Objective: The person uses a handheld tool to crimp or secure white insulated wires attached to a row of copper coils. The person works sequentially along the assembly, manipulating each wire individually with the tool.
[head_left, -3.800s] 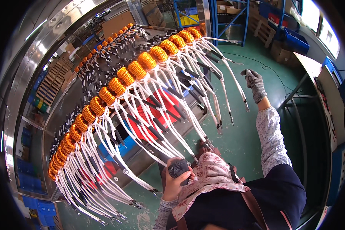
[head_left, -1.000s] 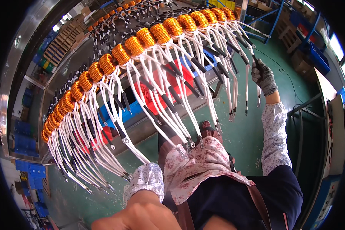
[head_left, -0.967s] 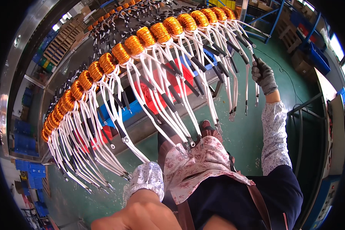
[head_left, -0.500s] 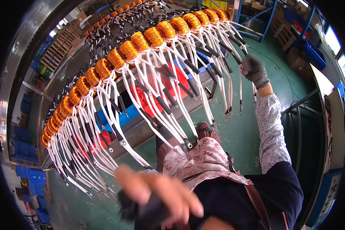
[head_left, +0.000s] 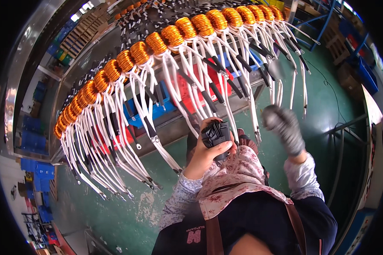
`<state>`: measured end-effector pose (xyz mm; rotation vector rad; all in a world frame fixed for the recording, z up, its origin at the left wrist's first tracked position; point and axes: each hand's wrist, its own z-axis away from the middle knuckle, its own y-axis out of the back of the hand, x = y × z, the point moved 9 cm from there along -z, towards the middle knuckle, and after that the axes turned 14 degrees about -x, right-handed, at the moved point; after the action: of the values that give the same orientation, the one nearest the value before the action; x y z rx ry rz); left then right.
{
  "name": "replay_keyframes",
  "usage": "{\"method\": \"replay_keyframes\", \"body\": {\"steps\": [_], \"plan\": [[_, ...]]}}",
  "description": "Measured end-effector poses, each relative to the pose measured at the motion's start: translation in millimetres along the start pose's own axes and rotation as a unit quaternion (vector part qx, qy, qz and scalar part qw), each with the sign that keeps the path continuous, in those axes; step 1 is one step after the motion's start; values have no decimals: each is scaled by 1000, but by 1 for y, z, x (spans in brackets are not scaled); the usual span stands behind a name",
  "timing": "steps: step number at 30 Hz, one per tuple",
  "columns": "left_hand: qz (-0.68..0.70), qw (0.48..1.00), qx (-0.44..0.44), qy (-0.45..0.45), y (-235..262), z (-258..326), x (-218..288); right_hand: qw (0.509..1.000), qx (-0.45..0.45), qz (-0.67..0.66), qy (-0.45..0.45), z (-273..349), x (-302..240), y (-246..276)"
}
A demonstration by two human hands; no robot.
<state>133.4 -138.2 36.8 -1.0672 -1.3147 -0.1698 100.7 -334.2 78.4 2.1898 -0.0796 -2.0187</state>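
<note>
My bare left hand (head_left: 202, 159) is closed around a bundle of short black tubing pieces (head_left: 216, 135), held in front of the floral apron. Away to its right, my right hand (head_left: 285, 129) in a grey knitted glove is apart from the wires, its fingers smeared by motion. Along the bench edge stands a curved row of copper-wound coils (head_left: 173, 35). White-sleeved leads (head_left: 181, 106) hang down from them toward me, many wearing black sleeves (head_left: 212, 91) and ending in metal ring lugs (head_left: 155, 139).
Under the hanging leads are a red bin (head_left: 200, 85) and a blue bin (head_left: 144, 112) along the metal bench. More coils with black-sleeved leads lie behind. Blue shelving (head_left: 325, 25) stands at the far right, and a thin cable (head_left: 334, 95) runs over the green floor.
My left hand, blurred low in the picture before, has come up to the middle with the black tubing. My right hand has drawn back from the leads at the row's right end.
</note>
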Motion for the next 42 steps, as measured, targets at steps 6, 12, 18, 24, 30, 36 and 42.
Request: {"method": "replay_keyframes", "body": {"steps": [6, 12, 18, 24, 30, 36, 42], "plan": [[-97, 995, -17, -1, -2, -4, -5, 984, -3, 91, 154, 2, -21, -62], [-241, 970, -18, -35, 0, 0, -2, 980, 8, 158, 119, 3, -12, -70], [-13, 998, -18, 56, -14, -5, -16, 995, 27, -95, 24, 11, 7, -59], [16, 999, -18, 25, -10, 0, -15, 944, 124, -266, 149, 1, 6, 40], [-7, 998, 26, 54, -1, 20, -20, 949, 271, -111, 119, -26, 23, 233], [13, 997, 54, 58, 1, 34, -26, 823, 415, 388, 17, -53, 21, 328], [24, 996, 67, 62, 5, 36, -30, 757, 412, 503, -59, -65, 4, 343]]}}
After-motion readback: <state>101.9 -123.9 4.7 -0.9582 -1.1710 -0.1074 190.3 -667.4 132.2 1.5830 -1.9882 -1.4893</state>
